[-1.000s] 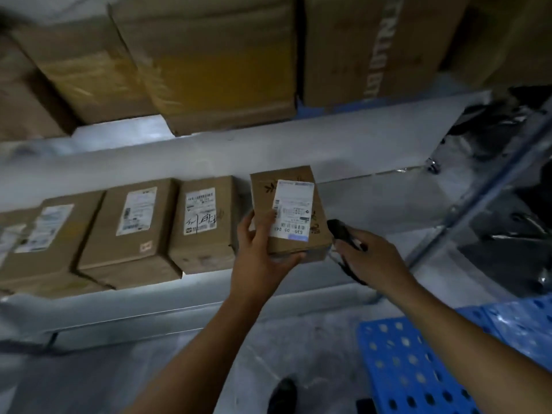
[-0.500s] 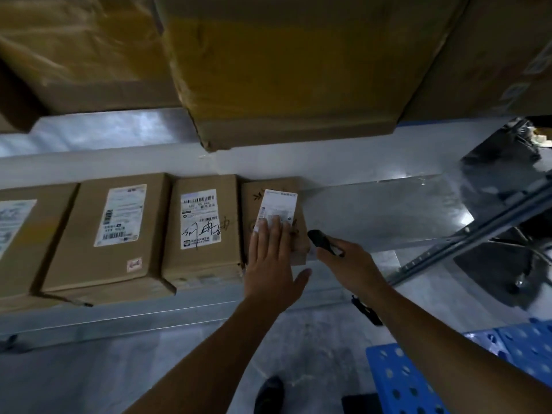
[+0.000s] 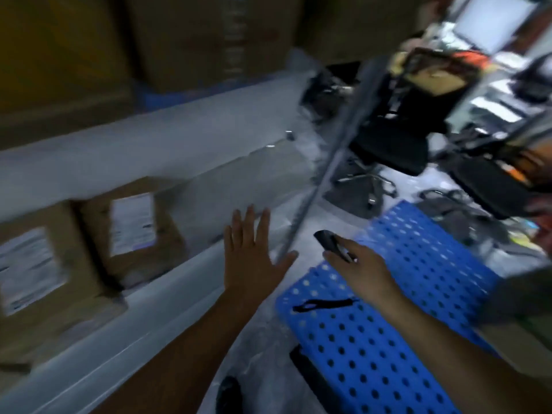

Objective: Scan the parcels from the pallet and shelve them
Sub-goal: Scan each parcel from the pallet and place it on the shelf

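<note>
Bit blurry on my feed, but nearest me my right hand [image 3: 360,271] is curled round a small black handheld scanner [image 3: 330,242], right above the blue perforated plastic pallet [image 3: 343,354]. My left hand [image 3: 254,259] hangs beside it, fingers straight and spread, holding nothing. Just past it to the left, the brown cardboard parcel with a white label [image 3: 131,231] sits on the grey metal shelf [image 3: 167,300].
</note>
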A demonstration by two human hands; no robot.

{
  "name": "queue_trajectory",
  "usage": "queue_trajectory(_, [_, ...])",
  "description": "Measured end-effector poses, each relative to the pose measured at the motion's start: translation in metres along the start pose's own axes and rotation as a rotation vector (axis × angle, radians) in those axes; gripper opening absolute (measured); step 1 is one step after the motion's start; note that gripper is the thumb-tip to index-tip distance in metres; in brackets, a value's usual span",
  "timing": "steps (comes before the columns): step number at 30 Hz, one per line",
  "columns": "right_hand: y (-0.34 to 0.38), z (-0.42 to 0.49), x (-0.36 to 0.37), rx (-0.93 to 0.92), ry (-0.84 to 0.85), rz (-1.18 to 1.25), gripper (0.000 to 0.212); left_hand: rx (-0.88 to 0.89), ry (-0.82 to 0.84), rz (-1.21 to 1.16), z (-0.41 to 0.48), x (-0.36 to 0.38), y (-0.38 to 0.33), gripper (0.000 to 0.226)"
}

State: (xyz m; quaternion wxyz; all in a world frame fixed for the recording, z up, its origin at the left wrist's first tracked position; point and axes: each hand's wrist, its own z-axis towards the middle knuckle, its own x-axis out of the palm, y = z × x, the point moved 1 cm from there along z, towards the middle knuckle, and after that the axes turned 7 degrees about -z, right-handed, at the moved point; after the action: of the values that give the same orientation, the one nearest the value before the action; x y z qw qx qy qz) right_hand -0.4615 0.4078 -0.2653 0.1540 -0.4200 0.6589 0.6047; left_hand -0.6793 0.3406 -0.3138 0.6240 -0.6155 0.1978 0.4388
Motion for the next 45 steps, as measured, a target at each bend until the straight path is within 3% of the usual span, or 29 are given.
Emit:
queue_trajectory(6, [-0.134,-0.122,-0.117,0.361,-0.220,-0.008,0.061,0.361,0.358,-0.153,-0.011,0.122,-0.162,0.087])
queue_trajectory(9, [-0.188,-0.187,-0.157,0.449,-0.342,-0.016,0.059,0.514,0.547,-0.173,-0.034,0.185,-0.241,0.085])
queue_trajectory(14, [-0.262,-0.273,-0.184,0.553,-0.414,0.000,0.051,0.675,0.593,-0.288,-0.052,0.246,-0.356,0.092])
queue_trajectory(18, [-0.307,-0.304,-0.192,0.607,-0.419,0.077,0.055,0.649,0.627,-0.441,-0.035,0.271,-0.431,0.101])
queue_trajectory(21, [-0.328,-0.308,-0.195,0.631,-0.437,0.067,0.063,0.578,0.702,-0.287,-0.017,0.291,-0.458,0.113])
queue_trajectory(25, [-0.348,-0.305,-0.197,0.613,-0.424,0.078,0.059,0.517,0.722,-0.267,-0.015,0.310,-0.446,0.113])
queue_trajectory(32, [-0.352,-0.287,-0.201,0.560,-0.382,0.109,0.064,0.456,0.499,-0.483,-0.037,0.286,-0.413,0.101])
queue_trajectory(38, [-0.344,-0.260,-0.174,0.418,-0.285,0.185,0.065,0.389,0.369,-0.452,-0.089,0.211,-0.287,0.098])
queue_trajectory(45, [-0.331,-0.209,-0.099,0.338,-0.046,0.091,0.070,0.340,0.401,-0.218,-0.147,0.193,-0.175,0.100])
